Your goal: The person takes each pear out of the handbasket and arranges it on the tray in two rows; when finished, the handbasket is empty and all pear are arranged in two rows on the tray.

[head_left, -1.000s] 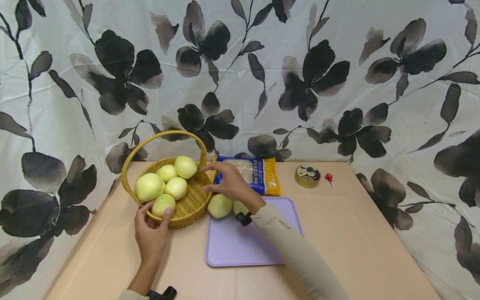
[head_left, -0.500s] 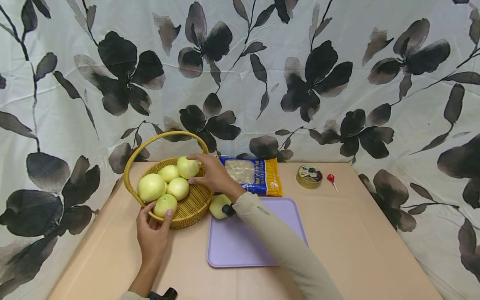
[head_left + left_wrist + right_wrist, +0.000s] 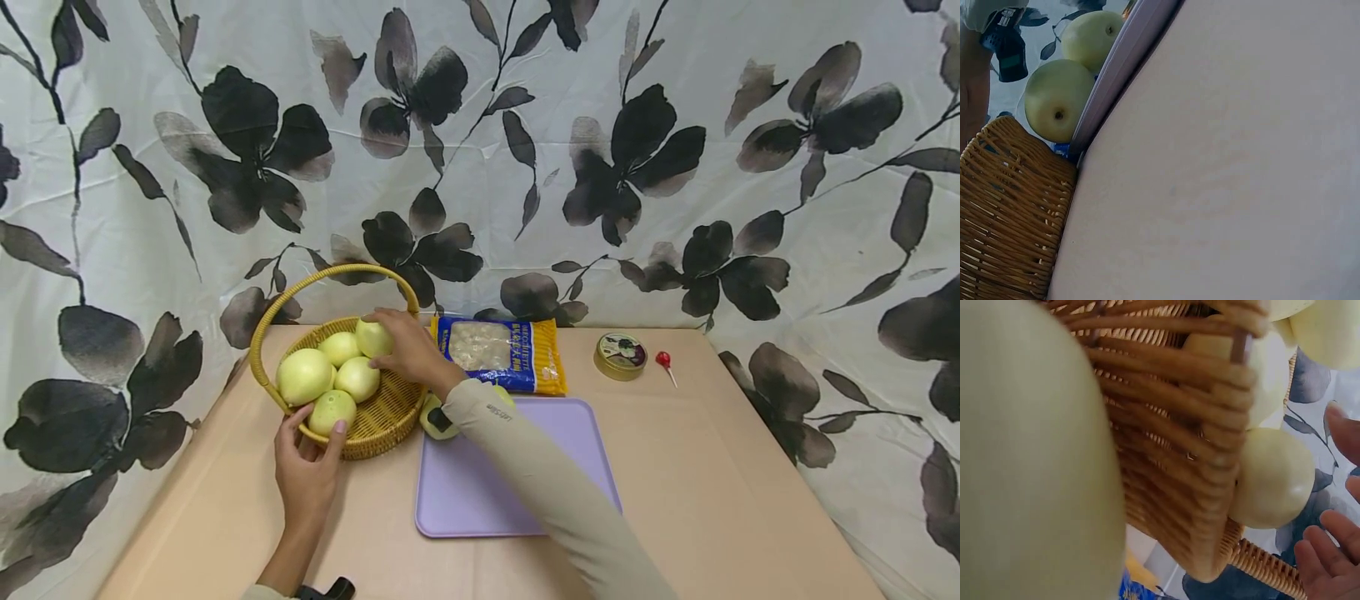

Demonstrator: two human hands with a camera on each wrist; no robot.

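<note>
The yellow wicker basket (image 3: 382,429) holds several pale green round fruits, pear-like in look. At its front left, my left hand (image 3: 306,467) grips the rim, with thumb and index finger on either side of the front fruit (image 3: 332,411). Over the basket's back right, my right hand (image 3: 411,346) has thumb and fingers spread around the rear fruit (image 3: 372,337). The right wrist view shows a gap between those fingers (image 3: 1329,550) and that fruit (image 3: 1275,478). Only the right wrist with its camera (image 3: 1010,53) appears in the left wrist view; the left hand is out of it.
A lilac tray (image 3: 517,492) lies right of the basket, with two more fruits (image 3: 1057,100) at its back left, partly hidden by the right arm. Behind it is a blue and yellow packet (image 3: 517,358). A round tin (image 3: 620,357) and a red lollipop (image 3: 663,360) are farther right.
My right hand has moved left from the basket's right rim to the rear fruit, its thumb and fingers now around it. The left hand keeps its place at the front rim.
</note>
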